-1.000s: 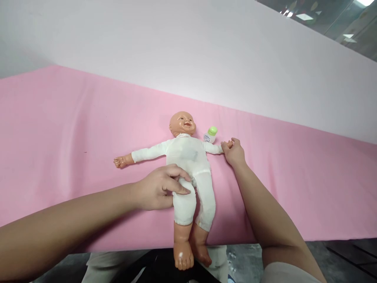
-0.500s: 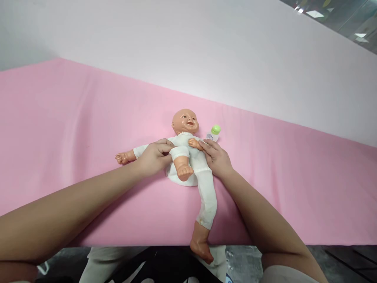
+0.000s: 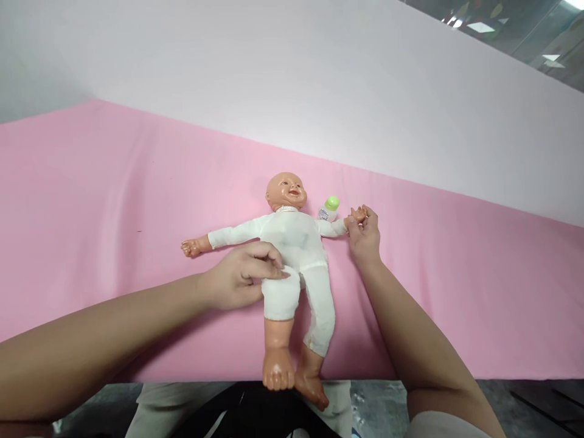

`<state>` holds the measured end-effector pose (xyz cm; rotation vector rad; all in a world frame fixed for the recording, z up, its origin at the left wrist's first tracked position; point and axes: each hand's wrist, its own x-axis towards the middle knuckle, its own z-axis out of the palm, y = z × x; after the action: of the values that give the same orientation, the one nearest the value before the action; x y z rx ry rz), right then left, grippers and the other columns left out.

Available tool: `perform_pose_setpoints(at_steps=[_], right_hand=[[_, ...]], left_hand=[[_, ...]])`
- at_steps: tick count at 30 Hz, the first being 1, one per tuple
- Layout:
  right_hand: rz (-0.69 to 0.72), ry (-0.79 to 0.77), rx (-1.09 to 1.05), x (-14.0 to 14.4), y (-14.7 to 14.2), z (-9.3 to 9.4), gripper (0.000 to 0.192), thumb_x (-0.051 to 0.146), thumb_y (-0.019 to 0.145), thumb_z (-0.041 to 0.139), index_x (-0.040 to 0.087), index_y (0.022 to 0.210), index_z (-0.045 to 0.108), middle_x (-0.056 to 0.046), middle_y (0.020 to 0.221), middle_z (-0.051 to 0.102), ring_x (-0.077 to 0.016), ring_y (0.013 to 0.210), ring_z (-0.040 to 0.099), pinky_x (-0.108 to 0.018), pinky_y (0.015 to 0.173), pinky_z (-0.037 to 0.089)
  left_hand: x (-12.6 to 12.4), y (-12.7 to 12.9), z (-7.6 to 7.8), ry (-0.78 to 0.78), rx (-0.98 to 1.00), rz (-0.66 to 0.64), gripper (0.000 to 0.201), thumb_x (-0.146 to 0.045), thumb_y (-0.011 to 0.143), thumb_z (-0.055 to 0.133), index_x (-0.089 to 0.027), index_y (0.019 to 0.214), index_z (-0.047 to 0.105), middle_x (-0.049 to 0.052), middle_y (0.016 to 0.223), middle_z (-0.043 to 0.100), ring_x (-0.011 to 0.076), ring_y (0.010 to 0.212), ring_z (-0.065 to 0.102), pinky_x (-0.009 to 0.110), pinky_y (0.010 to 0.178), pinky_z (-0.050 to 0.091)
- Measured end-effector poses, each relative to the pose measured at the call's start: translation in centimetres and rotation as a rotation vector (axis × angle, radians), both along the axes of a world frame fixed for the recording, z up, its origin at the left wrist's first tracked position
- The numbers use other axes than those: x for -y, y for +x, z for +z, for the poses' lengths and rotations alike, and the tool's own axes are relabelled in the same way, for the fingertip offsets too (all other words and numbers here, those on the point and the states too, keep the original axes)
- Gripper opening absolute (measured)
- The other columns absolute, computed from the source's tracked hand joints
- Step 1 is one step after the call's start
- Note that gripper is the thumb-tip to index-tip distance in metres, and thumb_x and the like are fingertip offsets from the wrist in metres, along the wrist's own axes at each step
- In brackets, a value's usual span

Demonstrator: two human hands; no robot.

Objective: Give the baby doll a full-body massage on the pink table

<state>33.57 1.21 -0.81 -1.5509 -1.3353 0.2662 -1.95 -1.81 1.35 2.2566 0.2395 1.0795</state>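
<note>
A baby doll (image 3: 292, 240) with a white cloth body lies on its back on the pink-covered table (image 3: 159, 182), its head away from me and its feet at the front edge. My left hand (image 3: 246, 274) grips the doll's leg on the left, around the white cloth thigh. At the right, my right hand (image 3: 366, 238) holds the doll's small hand between thumb and fingers, with that arm stretched outward. The doll's other arm lies out to the left, untouched.
A small white bottle with a green cap (image 3: 329, 208) stands or leans just beyond the doll's right-side arm; which, I cannot tell. A white wall (image 3: 292, 73) rises behind the table. My own lap is below the front edge.
The doll's raised left-side leg has come down toward the front edge with my left hand on it. My right hand has drawn the doll's arm off its chest, out to the right.
</note>
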Motion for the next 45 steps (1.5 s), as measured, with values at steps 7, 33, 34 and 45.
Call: perform_pose_setpoints(at_steps=[7, 33, 34, 45], right_hand=[[-0.158, -0.428, 0.277, -1.2, 2.7, 0.2, 0.069, 0.058, 0.094, 0.064, 0.016, 0.149, 0.056, -0.021, 0.132, 0.075, -0.0390, 0.121, 0.072, -0.056, 0.107, 0.055], [0.311, -0.023, 0.361, 1.4, -3.9, 0.5, 0.045, 0.047, 0.105, 0.055, 0.025, 0.143, 0.065, -0.011, 0.134, 0.076, -0.0308, 0.117, 0.072, -0.053, 0.105, 0.058], [0.273, -0.029, 0.277, 1.3, -3.6, 0.5, 0.047, 0.050, 0.105, 0.055, 0.025, 0.143, 0.063, -0.012, 0.132, 0.077, -0.0298, 0.112, 0.073, -0.050, 0.100, 0.061], [-0.131, -0.341, 0.056, -1.3, 2.3, -0.2, 0.069, 0.046, 0.092, 0.069, 0.016, 0.150, 0.047, -0.020, 0.132, 0.076, -0.0348, 0.125, 0.073, -0.055, 0.112, 0.054]], left_hand=[[0.7, 0.7, -0.6, 0.021, -0.055, -0.128, 0.022, -0.027, 0.097, 0.074, -0.029, 0.116, 0.083, 0.008, 0.102, 0.068, 0.0140, 0.078, 0.066, 0.024, 0.070, 0.056], [-2.8, -0.1, 0.3, -0.381, -0.051, 0.330, 0.016, -0.029, 0.090, 0.071, -0.020, 0.085, 0.084, 0.006, 0.093, 0.074, 0.0175, 0.081, 0.072, 0.026, 0.070, 0.060], [-2.4, -0.2, 0.5, -0.338, -0.050, 0.292, 0.016, -0.029, 0.092, 0.071, -0.020, 0.090, 0.085, 0.007, 0.094, 0.074, 0.0172, 0.082, 0.073, 0.026, 0.071, 0.061], [1.0, 0.7, 0.6, 0.041, -0.070, -0.063, 0.018, -0.025, 0.095, 0.075, -0.027, 0.112, 0.083, 0.002, 0.087, 0.058, 0.0100, 0.066, 0.056, 0.021, 0.057, 0.048]])
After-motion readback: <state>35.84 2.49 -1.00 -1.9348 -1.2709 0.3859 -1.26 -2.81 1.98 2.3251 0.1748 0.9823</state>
